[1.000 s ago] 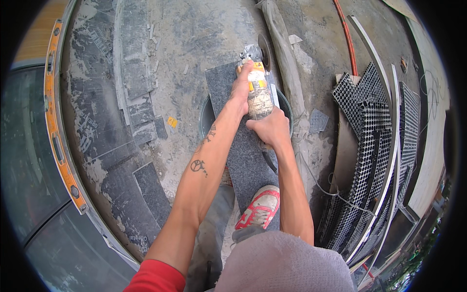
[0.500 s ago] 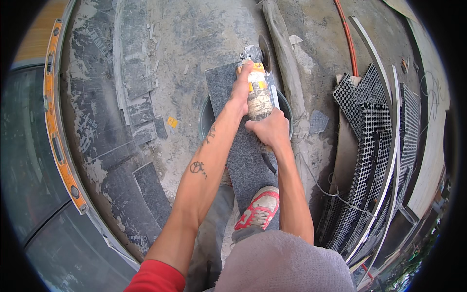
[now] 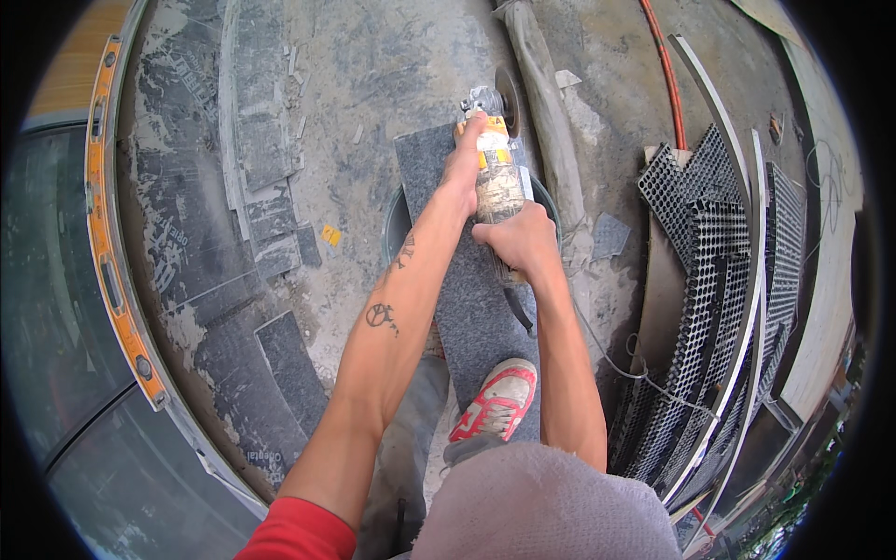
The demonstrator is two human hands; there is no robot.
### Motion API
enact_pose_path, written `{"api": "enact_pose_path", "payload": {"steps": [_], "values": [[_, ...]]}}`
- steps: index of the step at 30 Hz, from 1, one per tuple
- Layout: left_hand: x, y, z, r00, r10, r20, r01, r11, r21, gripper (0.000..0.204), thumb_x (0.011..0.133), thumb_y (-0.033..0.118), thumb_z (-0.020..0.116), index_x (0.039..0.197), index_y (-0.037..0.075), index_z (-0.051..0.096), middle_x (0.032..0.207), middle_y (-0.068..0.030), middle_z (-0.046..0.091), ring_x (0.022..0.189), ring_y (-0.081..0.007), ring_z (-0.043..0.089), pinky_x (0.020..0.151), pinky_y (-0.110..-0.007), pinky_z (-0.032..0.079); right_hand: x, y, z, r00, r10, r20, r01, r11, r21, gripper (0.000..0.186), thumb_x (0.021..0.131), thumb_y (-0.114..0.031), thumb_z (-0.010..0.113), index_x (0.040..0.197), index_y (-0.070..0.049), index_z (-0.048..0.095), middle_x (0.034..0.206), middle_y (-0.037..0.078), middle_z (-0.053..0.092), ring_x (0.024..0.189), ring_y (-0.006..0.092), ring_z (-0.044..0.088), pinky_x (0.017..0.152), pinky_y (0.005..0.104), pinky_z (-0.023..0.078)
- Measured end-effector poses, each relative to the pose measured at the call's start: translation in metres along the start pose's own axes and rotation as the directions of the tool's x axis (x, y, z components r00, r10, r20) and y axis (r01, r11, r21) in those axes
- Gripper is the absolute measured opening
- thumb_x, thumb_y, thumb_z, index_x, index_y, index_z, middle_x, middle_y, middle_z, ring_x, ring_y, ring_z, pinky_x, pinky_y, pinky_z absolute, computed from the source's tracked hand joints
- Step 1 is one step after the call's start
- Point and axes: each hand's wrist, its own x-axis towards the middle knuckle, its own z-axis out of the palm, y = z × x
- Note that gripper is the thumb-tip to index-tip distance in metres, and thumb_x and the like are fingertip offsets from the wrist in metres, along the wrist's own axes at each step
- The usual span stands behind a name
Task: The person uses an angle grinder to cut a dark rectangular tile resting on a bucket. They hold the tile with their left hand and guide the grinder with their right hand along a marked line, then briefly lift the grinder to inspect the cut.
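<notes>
Both my hands are wrapped round a dusty yellow and white angle grinder (image 3: 498, 187). My left hand (image 3: 464, 161) grips it near the head, with the thumb along the body. Round the rear of the body closes my right hand (image 3: 525, 237). The cutting disc (image 3: 505, 98) stands upright on the right of the grinder's head, at the right edge of a dark grey stone slab (image 3: 474, 322). Whether the disc touches the stone, I cannot tell. Under the slab shows the rim of a round bucket (image 3: 393, 229). My red and white shoe (image 3: 497, 399) rests on the slab's near part.
An orange spirit level (image 3: 110, 271) leans along the left side. Dark sheets and offcuts (image 3: 219, 345) cover the floor at left. On the right lie black perforated plastic panels (image 3: 695, 308), curved metal strips (image 3: 752, 280) and an orange hose (image 3: 667, 75). A long grey roll (image 3: 546, 121) runs beside the disc.
The grinder and both hands have shifted very slightly, the right hand a touch nearer to me. My grip is the same, and the slab has barely moved.
</notes>
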Motion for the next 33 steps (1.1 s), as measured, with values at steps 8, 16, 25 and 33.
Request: {"api": "enact_pose_path", "payload": {"steps": [8,16,25,33], "values": [[-0.008,-0.011,-0.003,0.999,0.046,0.011,-0.046,0.998,0.041,0.058,0.089,0.064,0.056,0.107,0.009,0.063,0.078,-0.0101,0.065,0.064,-0.0238,0.064,0.061,-0.039,0.057,-0.004,0.017,0.008,0.998,-0.025,-0.052,0.025,1.000,-0.003,0.063,0.056,-0.029,0.078,0.103,0.010,0.064,0.094,0.027,0.070,0.091,0.0365,0.070,0.084,0.0386,0.054],[-0.011,-0.017,-0.006,0.998,0.040,0.038,-0.042,0.998,0.048,0.058,0.088,0.065,0.057,0.107,0.010,0.062,0.079,-0.0107,0.065,0.064,-0.0248,0.065,0.057,-0.038,0.056,-0.004,0.027,0.013,0.996,-0.050,-0.071,0.050,0.999,-0.004,0.059,0.057,-0.027,0.078,0.104,0.008,0.065,0.095,0.025,0.071,0.091,0.0356,0.070,0.084,0.0385,0.054],[-0.016,-0.021,-0.007,0.999,0.038,0.018,-0.040,0.996,0.080,0.058,0.088,0.064,0.056,0.108,0.010,0.062,0.080,-0.0113,0.065,0.065,-0.0253,0.065,0.057,-0.038,0.056,-0.010,0.029,0.014,0.997,-0.036,-0.071,0.038,0.999,0.033,0.056,0.057,-0.023,0.078,0.102,0.008,0.066,0.093,0.023,0.072,0.089,0.0339,0.071,0.084,0.0381,0.054],[-0.011,-0.021,-0.010,0.998,0.037,0.042,-0.040,0.997,0.064,0.059,0.087,0.065,0.057,0.108,0.010,0.062,0.079,-0.0109,0.065,0.065,-0.0254,0.065,0.058,-0.038,0.056,-0.005,0.032,0.017,0.992,-0.057,-0.110,0.055,0.998,-0.018,0.059,0.055,-0.025,0.078,0.102,0.009,0.065,0.093,0.024,0.071,0.088,0.0347,0.071,0.083,0.0382,0.055]]}}
